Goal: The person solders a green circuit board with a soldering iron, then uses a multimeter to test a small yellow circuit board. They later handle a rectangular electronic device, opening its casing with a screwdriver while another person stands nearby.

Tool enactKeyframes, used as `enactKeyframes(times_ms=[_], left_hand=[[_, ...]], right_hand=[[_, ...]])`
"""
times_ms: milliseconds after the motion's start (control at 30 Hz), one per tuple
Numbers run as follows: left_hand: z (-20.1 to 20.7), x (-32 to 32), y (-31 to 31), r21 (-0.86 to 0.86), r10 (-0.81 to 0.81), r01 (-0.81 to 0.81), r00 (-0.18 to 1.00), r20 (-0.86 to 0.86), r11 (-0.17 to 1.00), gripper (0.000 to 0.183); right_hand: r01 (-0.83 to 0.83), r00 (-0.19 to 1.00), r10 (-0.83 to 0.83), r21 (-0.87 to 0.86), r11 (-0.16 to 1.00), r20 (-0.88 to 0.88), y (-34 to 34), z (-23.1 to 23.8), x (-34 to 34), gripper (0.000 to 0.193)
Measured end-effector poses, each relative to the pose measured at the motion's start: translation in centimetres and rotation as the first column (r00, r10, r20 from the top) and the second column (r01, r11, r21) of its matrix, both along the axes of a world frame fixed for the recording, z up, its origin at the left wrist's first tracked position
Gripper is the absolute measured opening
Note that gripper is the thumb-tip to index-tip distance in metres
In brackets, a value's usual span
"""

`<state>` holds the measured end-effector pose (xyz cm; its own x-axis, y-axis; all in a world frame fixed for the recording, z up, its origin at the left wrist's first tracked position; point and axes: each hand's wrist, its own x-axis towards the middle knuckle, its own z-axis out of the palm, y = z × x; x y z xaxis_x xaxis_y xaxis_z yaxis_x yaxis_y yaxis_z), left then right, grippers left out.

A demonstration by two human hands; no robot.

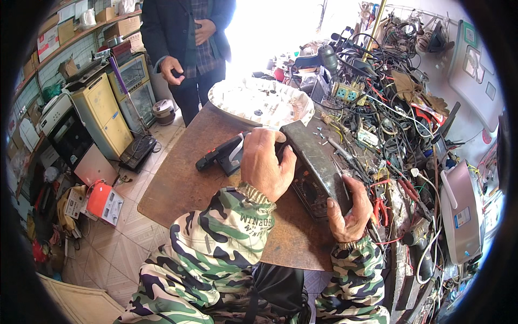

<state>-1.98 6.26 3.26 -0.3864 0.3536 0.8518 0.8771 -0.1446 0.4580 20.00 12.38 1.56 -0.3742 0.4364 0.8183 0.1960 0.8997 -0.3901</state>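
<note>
Hands [264,164] at dark casing [318,164], white tray [227,105] beyond; tangled cables [375,89] alongside

Dark box [318,162], long, top scuffed, lower-left face bearing small parts too dim to tell, aslant over table [178,181], far end by left hand [268,164], near end in right hand [352,211]

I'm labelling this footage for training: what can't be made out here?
In the head view:
- Underside of the dark case: turned away.
- Right side of the black-and-red device: behind the left hand.
- Head of the standing person: cut off by the top edge.
- Bright background: lost in glare.
</note>
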Motion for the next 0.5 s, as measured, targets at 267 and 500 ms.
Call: enactKeyframes(times_ms=[267,500], left_hand=[[-1.3,-1.1,0.8,-0.012,-0.080,0.089,0.937,0.339,0.996,0.035],[-2.0,-1.3,2.2,0.087,-0.283,0.289,0.755,0.591,0.953,0.042]], right_hand=[[-0.056,0.998,0.053,0.065,0.996,0.045,0.0,0.1,-0.1,0.063],[-0.180,0.976,0.157,0.160,0.971,0.148,0.0,0.9,0.6,0.080]])
